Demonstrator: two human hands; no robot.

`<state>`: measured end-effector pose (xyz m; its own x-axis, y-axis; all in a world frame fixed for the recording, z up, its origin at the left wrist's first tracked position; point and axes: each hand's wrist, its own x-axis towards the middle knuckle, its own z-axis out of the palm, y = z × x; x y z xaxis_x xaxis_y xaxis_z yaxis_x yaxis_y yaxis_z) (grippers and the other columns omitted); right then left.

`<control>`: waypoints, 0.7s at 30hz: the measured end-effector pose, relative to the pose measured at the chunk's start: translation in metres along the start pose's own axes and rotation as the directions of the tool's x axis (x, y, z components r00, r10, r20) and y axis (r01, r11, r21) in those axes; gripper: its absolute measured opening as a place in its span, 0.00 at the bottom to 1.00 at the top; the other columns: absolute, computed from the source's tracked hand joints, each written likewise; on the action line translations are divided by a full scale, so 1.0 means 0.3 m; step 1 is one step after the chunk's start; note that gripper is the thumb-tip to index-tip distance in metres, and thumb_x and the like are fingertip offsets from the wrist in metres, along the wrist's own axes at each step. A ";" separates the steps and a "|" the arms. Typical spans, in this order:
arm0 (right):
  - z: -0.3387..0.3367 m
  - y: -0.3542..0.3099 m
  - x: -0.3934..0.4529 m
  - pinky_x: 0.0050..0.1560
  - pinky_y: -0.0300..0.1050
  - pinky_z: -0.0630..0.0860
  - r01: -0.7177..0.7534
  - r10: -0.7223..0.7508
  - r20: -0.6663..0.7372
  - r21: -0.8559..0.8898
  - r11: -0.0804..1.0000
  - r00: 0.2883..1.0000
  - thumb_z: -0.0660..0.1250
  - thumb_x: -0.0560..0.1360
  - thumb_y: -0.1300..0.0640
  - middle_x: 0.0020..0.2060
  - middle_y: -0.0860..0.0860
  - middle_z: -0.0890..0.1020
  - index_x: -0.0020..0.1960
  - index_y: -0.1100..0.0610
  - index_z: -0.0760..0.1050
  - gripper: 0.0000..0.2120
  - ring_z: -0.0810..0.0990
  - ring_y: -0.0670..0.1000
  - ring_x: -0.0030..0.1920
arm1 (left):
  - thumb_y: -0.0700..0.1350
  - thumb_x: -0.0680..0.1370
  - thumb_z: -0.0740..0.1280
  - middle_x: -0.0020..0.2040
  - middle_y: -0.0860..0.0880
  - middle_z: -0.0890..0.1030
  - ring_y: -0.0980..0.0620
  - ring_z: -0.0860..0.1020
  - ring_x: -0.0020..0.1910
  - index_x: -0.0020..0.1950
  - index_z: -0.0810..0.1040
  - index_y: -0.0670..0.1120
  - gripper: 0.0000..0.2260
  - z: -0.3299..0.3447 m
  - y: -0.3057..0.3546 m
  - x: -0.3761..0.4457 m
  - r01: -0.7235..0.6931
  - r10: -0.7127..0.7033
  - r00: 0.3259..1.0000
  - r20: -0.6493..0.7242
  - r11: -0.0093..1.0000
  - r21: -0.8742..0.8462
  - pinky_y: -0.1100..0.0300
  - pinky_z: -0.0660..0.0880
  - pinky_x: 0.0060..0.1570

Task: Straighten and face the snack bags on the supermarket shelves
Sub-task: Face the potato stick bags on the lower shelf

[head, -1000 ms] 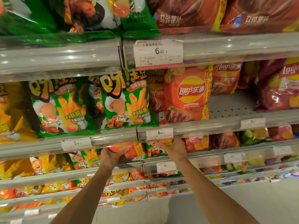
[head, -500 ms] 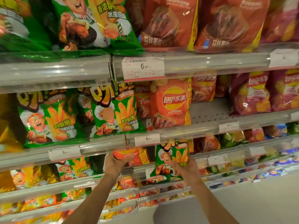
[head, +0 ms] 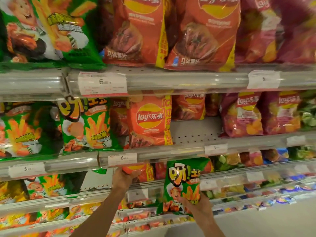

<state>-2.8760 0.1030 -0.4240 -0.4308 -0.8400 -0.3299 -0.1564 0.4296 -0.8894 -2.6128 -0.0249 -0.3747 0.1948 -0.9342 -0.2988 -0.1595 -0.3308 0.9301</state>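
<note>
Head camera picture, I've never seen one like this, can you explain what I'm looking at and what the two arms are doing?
No machine here: a camera worn on a person's head looks forward and down at supermarket shelves. The arms are that person's own. The right hand grips a green crinkly snack bag with cartoon fries by its lower part, out in front of the shelves. The left hand reaches under a clear plastic shelf rail and holds an orange-red chip bag on the shelf below. Rows of green, orange and purple bags fill the shelves above.
</note>
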 end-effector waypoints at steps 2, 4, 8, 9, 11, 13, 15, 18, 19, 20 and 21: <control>-0.002 -0.004 0.004 0.41 0.31 0.77 0.035 -0.033 0.053 -0.028 0.999 0.998 0.85 0.61 0.48 0.40 0.39 0.87 0.52 0.48 0.81 0.22 0.85 0.40 0.44 | 0.42 0.67 0.81 0.33 0.48 0.84 0.48 0.84 0.33 0.42 0.74 0.44 0.16 0.001 -0.017 0.007 -0.008 0.007 1.000 0.010 0.998 0.056 0.64 0.77 0.26; 0.005 -0.016 0.002 0.41 0.29 0.77 0.074 -0.071 0.107 -0.023 0.997 0.992 0.85 0.63 0.52 0.41 0.37 0.87 0.53 0.48 0.81 0.22 0.85 0.38 0.44 | 0.45 0.67 0.82 0.35 0.49 0.85 0.52 0.84 0.31 0.47 0.77 0.45 0.17 -0.001 -0.033 0.021 -0.034 0.028 0.998 0.050 0.992 0.120 0.65 0.78 0.28; 0.034 -0.054 -0.032 0.47 0.36 0.81 0.127 -0.124 0.176 -0.010 0.992 0.977 0.84 0.65 0.57 0.44 0.44 0.88 0.57 0.54 0.80 0.23 0.86 0.45 0.47 | 0.44 0.68 0.81 0.53 0.45 0.83 0.46 0.82 0.50 0.59 0.74 0.44 0.25 -0.005 -0.044 0.028 -0.030 0.013 0.994 0.110 0.987 0.155 0.52 0.80 0.55; 0.046 -0.065 -0.045 0.50 0.40 0.81 0.138 -0.135 0.194 -0.005 0.990 0.972 0.83 0.66 0.59 0.46 0.46 0.88 0.58 0.55 0.80 0.24 0.86 0.46 0.48 | 0.44 0.68 0.81 0.54 0.48 0.82 0.47 0.80 0.54 0.61 0.73 0.45 0.26 -0.014 -0.048 0.024 -0.049 0.025 0.992 0.127 0.982 0.185 0.53 0.77 0.59; 0.079 -0.086 -0.072 0.55 0.42 0.81 0.138 -0.139 0.231 0.022 0.990 0.963 0.82 0.66 0.61 0.47 0.46 0.88 0.59 0.56 0.79 0.24 0.86 0.45 0.50 | 0.47 0.69 0.80 0.51 0.53 0.81 0.49 0.80 0.53 0.60 0.72 0.49 0.25 -0.048 -0.060 0.002 -0.119 0.073 0.983 0.170 0.952 0.281 0.60 0.76 0.54; 0.125 -0.106 -0.107 0.54 0.40 0.81 0.138 -0.140 0.264 0.029 0.990 0.954 0.83 0.66 0.59 0.46 0.46 0.88 0.59 0.56 0.78 0.24 0.86 0.44 0.50 | 0.50 0.70 0.79 0.48 0.51 0.82 0.48 0.80 0.51 0.59 0.75 0.48 0.22 -0.101 -0.079 -0.026 -0.235 0.175 0.969 0.176 0.875 0.424 0.60 0.77 0.48; 0.183 -0.128 -0.146 0.57 0.44 0.80 0.141 -0.147 0.305 0.041 0.989 0.941 0.83 0.65 0.55 0.50 0.47 0.88 0.62 0.54 0.77 0.28 0.85 0.46 0.53 | 0.50 0.73 0.76 0.54 0.45 0.81 0.44 0.78 0.54 0.62 0.77 0.42 0.21 -0.177 -0.109 -0.044 -0.328 0.302 0.942 0.147 0.728 0.602 0.53 0.75 0.54; 0.296 -0.164 -0.198 0.60 0.47 0.80 0.165 -0.165 0.366 0.030 0.986 0.916 0.83 0.63 0.48 0.53 0.45 0.87 0.63 0.50 0.77 0.31 0.84 0.44 0.56 | 0.48 0.75 0.72 0.63 0.42 0.77 0.40 0.74 0.62 0.68 0.75 0.43 0.23 -0.325 -0.170 -0.068 -0.370 0.427 0.891 0.152 0.491 0.789 0.49 0.70 0.63; 0.338 -0.177 -0.213 0.59 0.45 0.80 0.178 -0.170 0.384 0.015 0.984 0.908 0.83 0.63 0.46 0.51 0.43 0.87 0.61 0.48 0.78 0.30 0.84 0.42 0.54 | 0.48 0.75 0.72 0.64 0.42 0.76 0.39 0.73 0.63 0.69 0.75 0.43 0.24 -0.377 -0.195 -0.073 -0.367 0.444 0.883 0.153 0.447 0.816 0.47 0.68 0.65; 0.383 -0.190 -0.226 0.56 0.41 0.80 0.186 -0.171 0.405 0.003 0.983 0.898 0.83 0.63 0.46 0.50 0.40 0.87 0.60 0.46 0.78 0.28 0.84 0.39 0.52 | 0.49 0.75 0.72 0.65 0.42 0.75 0.39 0.72 0.65 0.70 0.74 0.44 0.25 -0.427 -0.216 -0.080 -0.349 0.443 0.884 0.149 0.415 0.840 0.46 0.67 0.68; 0.428 -0.204 -0.235 0.53 0.36 0.80 0.192 -0.171 0.421 -0.006 0.981 0.891 0.83 0.64 0.47 0.48 0.37 0.87 0.58 0.45 0.79 0.25 0.83 0.36 0.50 | 0.51 0.76 0.71 0.68 0.42 0.73 0.39 0.70 0.68 0.72 0.72 0.44 0.27 -0.476 -0.234 -0.086 -0.320 0.421 0.896 0.143 0.387 0.864 0.45 0.64 0.71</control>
<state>-2.7219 0.0933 -0.3869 0.0177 -0.9613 -0.2749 -0.2414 0.2627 -0.9342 -2.4683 0.0414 -0.4019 -0.0313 -0.9951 0.0933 -0.9608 0.0557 0.2716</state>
